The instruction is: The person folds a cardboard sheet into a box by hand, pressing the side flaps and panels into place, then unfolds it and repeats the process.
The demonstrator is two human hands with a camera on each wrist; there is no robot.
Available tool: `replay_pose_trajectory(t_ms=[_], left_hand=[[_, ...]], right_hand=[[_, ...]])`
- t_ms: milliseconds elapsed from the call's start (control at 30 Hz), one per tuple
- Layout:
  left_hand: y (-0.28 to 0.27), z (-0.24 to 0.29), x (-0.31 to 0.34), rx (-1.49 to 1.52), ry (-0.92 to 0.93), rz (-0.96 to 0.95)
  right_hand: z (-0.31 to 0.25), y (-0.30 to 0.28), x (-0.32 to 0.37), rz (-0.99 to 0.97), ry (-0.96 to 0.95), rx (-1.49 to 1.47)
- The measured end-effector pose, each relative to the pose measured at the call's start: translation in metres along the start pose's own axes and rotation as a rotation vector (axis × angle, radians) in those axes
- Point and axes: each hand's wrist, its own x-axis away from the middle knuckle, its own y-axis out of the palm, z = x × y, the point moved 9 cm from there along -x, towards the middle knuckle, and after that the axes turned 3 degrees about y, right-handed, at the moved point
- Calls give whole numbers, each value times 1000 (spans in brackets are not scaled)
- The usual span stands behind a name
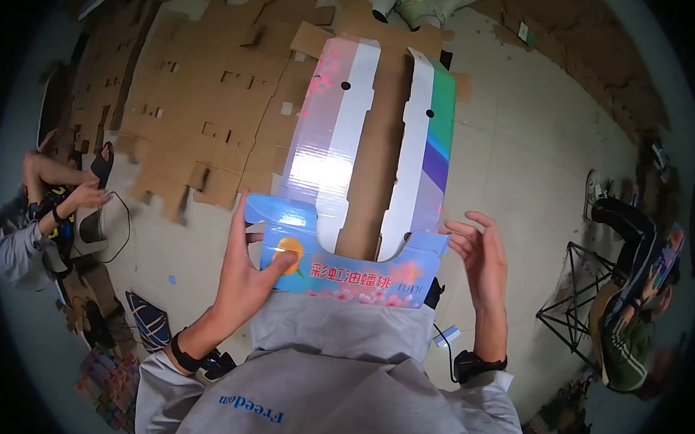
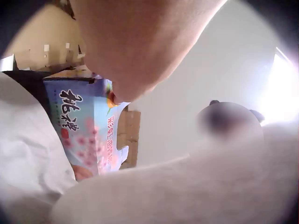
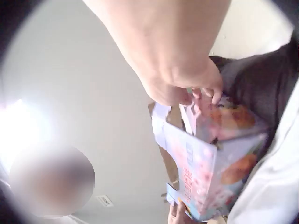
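A printed cardboard fruit carton (image 1: 353, 282), partly folded, lies in front of my body in the head view. Its front panel shows an orange fruit, pink blossoms and red lettering, and two long side flaps with white inner faces frame a brown middle strip. My left hand (image 1: 242, 271) grips the front left corner, thumb on the printed face and fingers along the outer side. At the front right corner is my right hand (image 1: 484, 260), fingers loosely bent beside a small lilac flap (image 1: 429, 243). In the right wrist view its fingertips (image 3: 217, 97) are at the carton's side panel.
Flattened brown cardboard sheets (image 1: 206, 90) cover the floor ahead and to the left. A seated person (image 1: 25, 244) is at far left, another person (image 1: 627, 326) at right near a black wire frame (image 1: 570, 301). Shoes (image 1: 424, 5) show at the far end.
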Motion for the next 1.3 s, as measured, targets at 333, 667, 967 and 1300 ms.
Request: replay_pose_trajectory(t_ms=[333, 667, 967, 1300], left_hand=[[15, -8, -24, 108, -62, 79], [7, 35, -50, -288, 230, 46], [16, 16, -80, 241, 102, -125], [22, -19, -91, 327, 19, -133]], right_hand=[[-22, 49, 13, 167, -334, 982], [-5, 41, 6, 226, -496, 781], [-17, 38, -21, 190, -360, 773], [-14, 36, -29, 160, -318, 677]])
